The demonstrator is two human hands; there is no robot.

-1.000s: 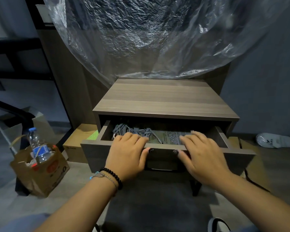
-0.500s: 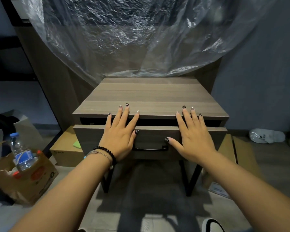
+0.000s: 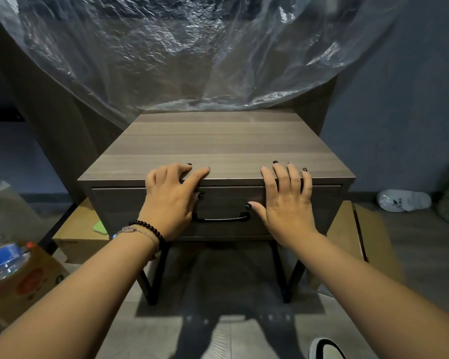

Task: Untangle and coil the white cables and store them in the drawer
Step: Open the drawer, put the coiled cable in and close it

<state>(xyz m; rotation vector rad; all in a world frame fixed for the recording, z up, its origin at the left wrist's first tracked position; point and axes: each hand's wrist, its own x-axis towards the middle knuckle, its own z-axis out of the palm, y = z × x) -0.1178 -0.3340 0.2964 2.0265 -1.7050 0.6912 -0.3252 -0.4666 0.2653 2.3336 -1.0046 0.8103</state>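
The drawer (image 3: 226, 200) of the wooden nightstand (image 3: 218, 141) is closed flush with the frame. Its black handle (image 3: 222, 218) shows between my hands. My left hand (image 3: 170, 200) presses flat against the drawer front, fingertips resting over the top edge of the nightstand. My right hand (image 3: 287, 203) lies flat on the drawer front too, with straight fingers reaching onto the top. The white cables are hidden inside the drawer.
A clear plastic sheet (image 3: 192, 53) hangs over the back of the nightstand. A paper bag (image 3: 24, 283) with a water bottle (image 3: 0, 255) stands on the floor at left, cardboard boxes (image 3: 81, 239) lie beside the nightstand's legs, and a white slipper (image 3: 403, 200) lies at right.
The drawer was open with the cables visible inside; both hands pushed it in and it is now fully closed. My fingers have slid up onto the top edge.
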